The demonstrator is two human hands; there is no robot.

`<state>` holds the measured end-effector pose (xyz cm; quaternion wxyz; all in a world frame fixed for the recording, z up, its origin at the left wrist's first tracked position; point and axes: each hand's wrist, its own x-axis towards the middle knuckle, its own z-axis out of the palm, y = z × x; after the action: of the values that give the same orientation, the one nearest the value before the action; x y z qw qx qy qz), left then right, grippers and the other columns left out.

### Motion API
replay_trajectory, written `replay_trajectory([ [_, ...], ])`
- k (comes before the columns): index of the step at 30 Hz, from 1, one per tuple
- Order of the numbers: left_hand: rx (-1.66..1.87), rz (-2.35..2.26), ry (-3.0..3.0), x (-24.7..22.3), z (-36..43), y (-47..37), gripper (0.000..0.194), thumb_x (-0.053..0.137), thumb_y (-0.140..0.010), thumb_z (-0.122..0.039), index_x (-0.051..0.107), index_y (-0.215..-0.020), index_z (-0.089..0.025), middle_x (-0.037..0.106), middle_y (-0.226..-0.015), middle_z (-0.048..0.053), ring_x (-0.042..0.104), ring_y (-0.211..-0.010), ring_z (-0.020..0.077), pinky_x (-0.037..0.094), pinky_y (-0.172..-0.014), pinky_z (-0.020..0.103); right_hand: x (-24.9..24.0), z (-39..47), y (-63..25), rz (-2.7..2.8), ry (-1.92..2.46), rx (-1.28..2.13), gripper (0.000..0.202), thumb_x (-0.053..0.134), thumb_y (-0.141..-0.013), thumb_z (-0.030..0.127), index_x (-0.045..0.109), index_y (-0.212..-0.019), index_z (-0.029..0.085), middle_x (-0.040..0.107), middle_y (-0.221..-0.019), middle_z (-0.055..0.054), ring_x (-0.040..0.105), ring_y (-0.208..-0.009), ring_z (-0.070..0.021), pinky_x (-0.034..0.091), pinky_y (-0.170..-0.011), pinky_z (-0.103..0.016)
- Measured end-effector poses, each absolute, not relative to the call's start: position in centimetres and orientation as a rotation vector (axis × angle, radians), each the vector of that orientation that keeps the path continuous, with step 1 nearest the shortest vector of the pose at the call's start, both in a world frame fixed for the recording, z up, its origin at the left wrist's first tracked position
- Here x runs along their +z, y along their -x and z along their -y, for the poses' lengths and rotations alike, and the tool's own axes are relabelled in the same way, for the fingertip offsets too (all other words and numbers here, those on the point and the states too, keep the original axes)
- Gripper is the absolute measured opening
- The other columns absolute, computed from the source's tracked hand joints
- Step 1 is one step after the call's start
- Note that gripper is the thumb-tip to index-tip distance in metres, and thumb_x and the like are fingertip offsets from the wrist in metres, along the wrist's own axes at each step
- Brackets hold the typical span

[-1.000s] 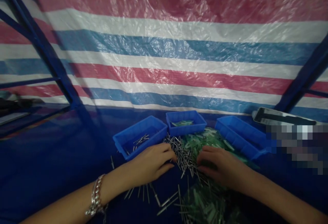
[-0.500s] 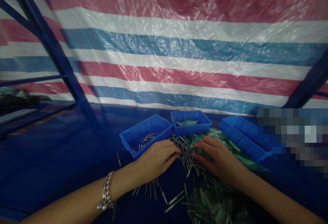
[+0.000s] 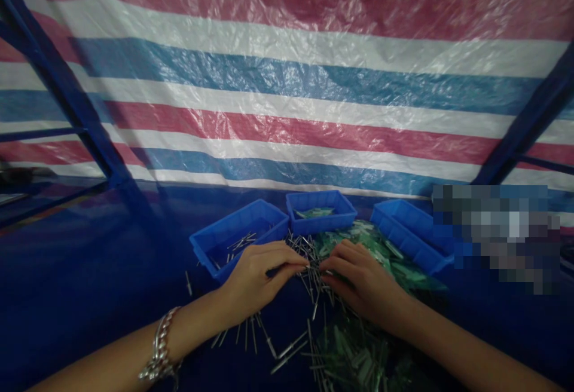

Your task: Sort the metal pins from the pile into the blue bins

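Above a loose heap of thin silvery blind rivets (image 3: pixel 315 308), my two hands face each other with a small gap between them. My left hand (image 3: pixel 262 269), a beaded bracelet on its wrist, pinches thumb against forefinger; what sits in the pinch is too small to make out. Curled fingers of my right hand (image 3: pixel 359 275) close on a small shiny piece, apparently a rivet, at the fingertips. Green translucent strips (image 3: pixel 372 239) lie in a pile beyond and beside my right hand. More rivets are scattered nearer me, mixed with green strips (image 3: pixel 359 350).
A blue bin (image 3: pixel 206 248) with some rivets stands behind my left hand. Beyond the heap, another bin (image 3: pixel 323 223) holds green strips. A third blue bin (image 3: pixel 403 233) is at right, beside a pixelated patch. Blue frame posts and a striped plastic sheet (image 3: pixel 314 87) stand behind.
The view has shifted, so bins and heap appear farther left. My hands have drawn slightly closer together over the rivets, and my right fingers look more closed.
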<state>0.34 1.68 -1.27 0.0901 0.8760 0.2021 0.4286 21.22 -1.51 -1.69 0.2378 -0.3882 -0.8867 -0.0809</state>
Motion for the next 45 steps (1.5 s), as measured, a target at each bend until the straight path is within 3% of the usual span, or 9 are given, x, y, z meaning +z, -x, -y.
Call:
replay_trajectory([
  [15, 1.208, -0.77, -2.623, -1.2, -1.62, -0.38, 0.012, 0.05, -0.088, -0.024, 0.061, -0.093, -0.019, 0.069, -0.079, -0.001, 0.065, -0.067, 0.0104, 0.051, -0.064, 0.018, -1.31, 1.92, -21.17, 2.372, 1.157, -0.269, 0.01, 0.052, -0.087, 0.021, 0.058, -0.08, 0.016, 0.056, -0.075, 0.002, 0.055, -0.07, -0.0124, 0.047, -0.064, -0.03],
  [22, 1.141, -0.81, -2.636, -0.94, -1.49, -0.21, 0.015, 0.047, -0.089, -0.024, 0.057, -0.08, -0.018, 0.065, -0.07, -0.003, 0.061, -0.063, 0.0094, 0.048, -0.06, 0.017, -1.37, 1.85, -21.04, 2.345, 1.139, -0.257, 0.011, 0.051, -0.088, 0.021, 0.058, -0.08, 0.016, 0.056, -0.073, 0.002, 0.055, -0.068, -0.012, 0.047, -0.063, -0.03],
  [28, 1.118, -0.831, -2.636, -1.06, -1.51, -0.12, 0.012, 0.047, -0.089, -0.022, 0.054, -0.081, -0.019, 0.062, -0.071, -0.003, 0.059, -0.064, 0.0094, 0.045, -0.06, 0.018, -1.41, 1.75, -20.95, 2.299, 1.106, -0.217, 0.01, 0.05, -0.088, 0.022, 0.058, -0.089, 0.016, 0.058, -0.079, 0.001, 0.057, -0.072, -0.013, 0.048, -0.065, -0.031],
  [45, 1.006, -0.799, -2.7, -0.9, -1.42, -0.15, 0.016, 0.039, -0.091, -0.023, 0.05, -0.081, -0.019, 0.057, -0.073, -0.001, 0.055, -0.066, 0.0111, 0.045, -0.06, 0.021, -1.23, 1.93, -21.08, 2.307, 1.1, -0.211, 0.012, 0.05, -0.088, 0.023, 0.058, -0.082, 0.016, 0.056, -0.074, 0.002, 0.055, -0.069, -0.0124, 0.047, -0.064, -0.03],
])
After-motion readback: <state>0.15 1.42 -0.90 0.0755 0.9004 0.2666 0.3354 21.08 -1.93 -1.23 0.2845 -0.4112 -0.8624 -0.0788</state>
